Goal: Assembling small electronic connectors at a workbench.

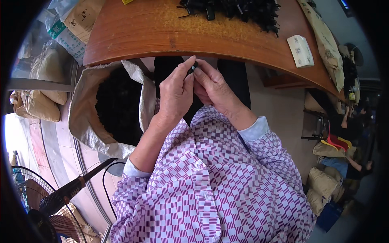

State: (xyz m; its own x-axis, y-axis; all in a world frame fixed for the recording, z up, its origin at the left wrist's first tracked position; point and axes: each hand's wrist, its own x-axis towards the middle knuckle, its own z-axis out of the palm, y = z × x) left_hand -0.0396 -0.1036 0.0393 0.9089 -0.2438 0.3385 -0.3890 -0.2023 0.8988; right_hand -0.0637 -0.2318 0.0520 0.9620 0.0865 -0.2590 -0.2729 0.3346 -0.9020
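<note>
Purple-white checked shirt [239, 182], pale cuffs [256, 128], black trousers [237, 77].

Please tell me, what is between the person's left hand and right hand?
The head view shows a small, mostly hidden black piece held between the left hand and the right hand.

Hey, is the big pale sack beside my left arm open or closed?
Open: the sack's rim gapes wide, showing dark contents inside.
</note>
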